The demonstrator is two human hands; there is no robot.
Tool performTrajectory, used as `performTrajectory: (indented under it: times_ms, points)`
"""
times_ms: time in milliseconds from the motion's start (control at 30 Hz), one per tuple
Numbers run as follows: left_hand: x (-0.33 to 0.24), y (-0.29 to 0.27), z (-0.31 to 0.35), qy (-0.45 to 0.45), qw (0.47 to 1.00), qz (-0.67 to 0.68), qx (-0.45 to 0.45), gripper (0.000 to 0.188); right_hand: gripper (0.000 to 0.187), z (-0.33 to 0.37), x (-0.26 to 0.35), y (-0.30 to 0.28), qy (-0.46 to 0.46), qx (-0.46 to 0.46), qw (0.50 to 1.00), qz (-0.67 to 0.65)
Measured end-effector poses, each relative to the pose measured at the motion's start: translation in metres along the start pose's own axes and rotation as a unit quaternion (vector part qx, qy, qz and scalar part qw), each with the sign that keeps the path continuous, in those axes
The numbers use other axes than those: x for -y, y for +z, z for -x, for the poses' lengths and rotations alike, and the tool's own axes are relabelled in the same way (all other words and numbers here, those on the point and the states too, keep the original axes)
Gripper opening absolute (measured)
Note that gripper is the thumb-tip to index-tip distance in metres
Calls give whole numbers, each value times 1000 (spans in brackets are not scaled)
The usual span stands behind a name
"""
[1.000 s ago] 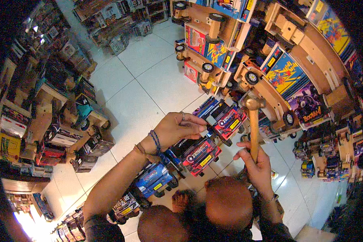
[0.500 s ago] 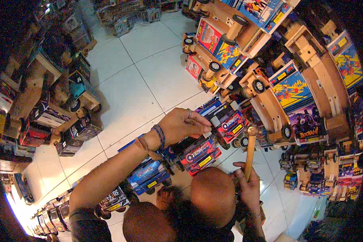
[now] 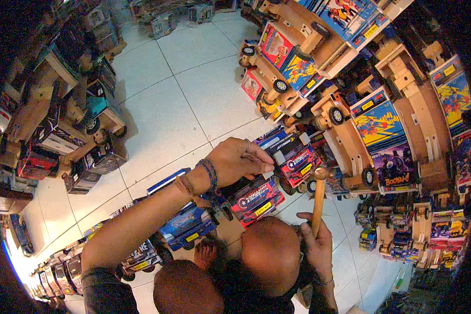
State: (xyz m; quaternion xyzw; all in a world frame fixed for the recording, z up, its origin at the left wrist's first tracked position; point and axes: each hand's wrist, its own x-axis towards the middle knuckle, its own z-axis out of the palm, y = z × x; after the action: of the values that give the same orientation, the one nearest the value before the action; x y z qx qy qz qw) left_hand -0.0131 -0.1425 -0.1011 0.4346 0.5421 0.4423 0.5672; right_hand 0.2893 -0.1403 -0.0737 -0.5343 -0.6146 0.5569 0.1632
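My left hand [image 3: 239, 161] reaches over a row of wooden toy trucks, thumb and fingertips pinched together beside the front of a red and black toy truck [image 3: 298, 166]. Whatever lies between those fingertips is too small to make out. A second red and black truck [image 3: 259, 203] is partly under that hand, and a blue toy truck [image 3: 187, 226] sits beneath my left forearm. In my right hand [image 3: 317, 250], a hammer [image 3: 317, 206] is gripped by its wooden handle, head up. The hammer head is near the farther red and black truck; contact cannot be told.
Upturned wooden toy trucks [image 3: 345, 141] with wheels showing are stacked on the right. More toy trucks [image 3: 89, 136] are piled on the left. White floor tiles [image 3: 178, 89] lie between. My bare knees [image 3: 272, 246] are close below the truck row.
The view has shifted slightly. The hammer has moved a little to the left with my right hand; my left hand keeps its pinch at the same truck.
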Motion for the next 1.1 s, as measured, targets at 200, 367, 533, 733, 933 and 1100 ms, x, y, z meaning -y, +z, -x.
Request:
performTrajectory:
  times_ms: [200,367,533,733,933,1100]
  points:
    - [-3,0,-1,-8,999,-38,-16,27,23,0,0,-2,-7,1,999,39]
    - [-7,2,1,-6,1000,-1,-26,23,23,-1,1,-3,6,2,1000,27]
    - [-7,3,2,-17,999,-30,-36,20,24,-1,4,-5,5,-4,994,107]
    - [0,2,0,6,1000,-5,-30,19,26,-1,18,-10,-82,-22,973,216]
    - [1,-2,-1,7,1000,24,-10,20,27,0,33,-12,-85,-17,973,213]
    - [-2,-7,-3,-14,999,-34,8,23,27,-3,31,-9,-109,-14,969,220]
